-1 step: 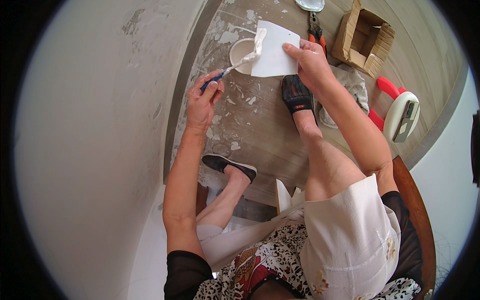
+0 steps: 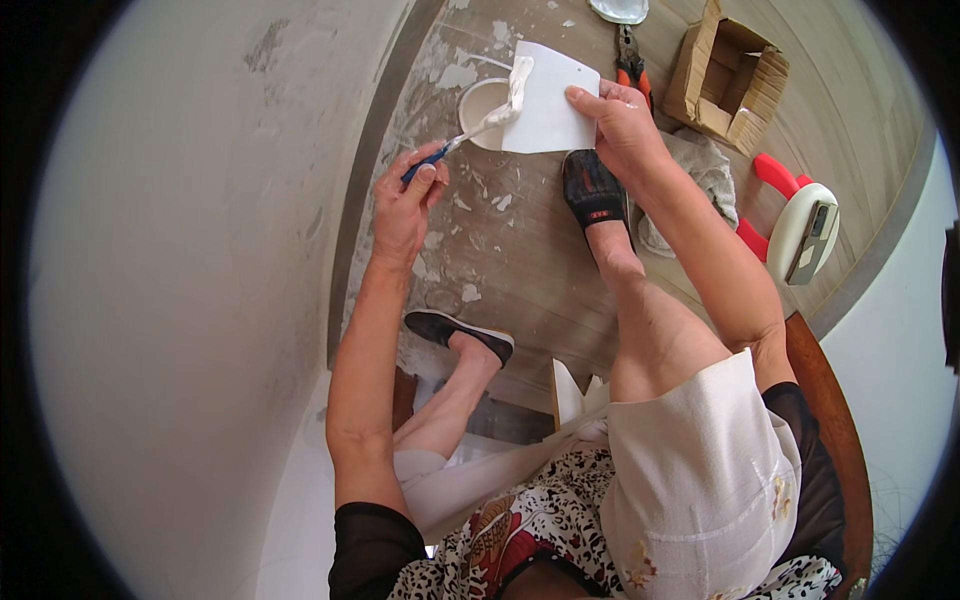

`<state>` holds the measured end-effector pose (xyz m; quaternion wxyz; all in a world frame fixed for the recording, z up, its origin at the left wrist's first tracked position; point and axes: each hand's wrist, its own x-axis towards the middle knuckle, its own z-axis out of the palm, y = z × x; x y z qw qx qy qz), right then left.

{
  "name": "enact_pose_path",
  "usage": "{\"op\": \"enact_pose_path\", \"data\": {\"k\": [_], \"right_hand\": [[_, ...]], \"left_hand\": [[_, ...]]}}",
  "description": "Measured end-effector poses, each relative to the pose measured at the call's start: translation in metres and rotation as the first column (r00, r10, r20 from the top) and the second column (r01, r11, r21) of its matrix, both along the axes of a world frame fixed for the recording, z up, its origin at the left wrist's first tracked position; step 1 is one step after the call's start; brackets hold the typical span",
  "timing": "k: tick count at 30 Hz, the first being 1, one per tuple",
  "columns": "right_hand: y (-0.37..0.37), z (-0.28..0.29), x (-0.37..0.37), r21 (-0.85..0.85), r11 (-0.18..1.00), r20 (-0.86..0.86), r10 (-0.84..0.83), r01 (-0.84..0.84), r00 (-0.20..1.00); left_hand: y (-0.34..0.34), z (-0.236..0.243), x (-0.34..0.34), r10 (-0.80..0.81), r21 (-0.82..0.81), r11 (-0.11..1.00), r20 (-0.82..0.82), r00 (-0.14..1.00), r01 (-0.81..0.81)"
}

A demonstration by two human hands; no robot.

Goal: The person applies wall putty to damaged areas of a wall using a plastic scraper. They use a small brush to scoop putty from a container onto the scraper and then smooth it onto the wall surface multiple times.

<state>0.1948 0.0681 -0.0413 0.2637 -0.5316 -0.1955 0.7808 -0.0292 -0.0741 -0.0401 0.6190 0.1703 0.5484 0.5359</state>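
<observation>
My left hand (image 2: 411, 195) grips the blue handle of a small tool (image 2: 425, 165), whose metal end is loaded with white paste (image 2: 510, 100) against the left edge of a white flat plastic plate (image 2: 545, 100). My right hand (image 2: 625, 125) pinches that plate at its right side, thumb on top. A pale round container (image 2: 478, 115) of white material sits behind the tool, partly hidden by the plate. Pliers (image 2: 635, 80) with orange-and-black handles lie beyond my right hand.
Cardboard box (image 2: 730, 75) at upper right, crumpled grey rag (image 2: 700, 170), red-and-white stool (image 2: 795, 245) with a phone (image 2: 815, 240) on it. My shod feet rest on the paint-flecked floor (image 2: 500, 260). A scuffed white wall (image 2: 180, 250) borders the left; a white lid (image 2: 620, 8) lies at top.
</observation>
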Motion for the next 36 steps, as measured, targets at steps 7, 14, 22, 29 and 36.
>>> {"op": "enact_pose_path", "data": {"k": [7,14,22,29,36], "right_hand": [[0.003,0.002,-0.004,-0.058,0.995,-0.052,-0.083,0.08,0.995],[0.012,-0.006,0.005,0.105,0.986,-0.069,-0.121,0.128,0.99],[0.034,0.014,-0.008,0.073,0.968,-0.165,-0.226,0.241,0.96],[0.066,0.012,-0.05,0.166,0.949,-0.204,-0.234,0.269,0.951],[0.108,-0.014,-0.083,0.357,0.893,-0.069,-0.269,0.275,0.961]], "left_hand": [[0.004,0.004,0.003,0.038,-0.003,0.999,-0.023,0.999,-0.038],[-0.014,-0.002,0.005,0.109,-0.082,0.99,-0.033,0.993,-0.111],[-0.007,0.015,0.021,-0.036,-0.094,0.996,-0.327,0.944,0.005],[0.02,0.035,0.036,-0.073,-0.17,0.985,-0.568,0.82,-0.031],[0.031,0.033,0.049,-0.182,-0.249,0.968,-0.658,0.731,0.017]]}}
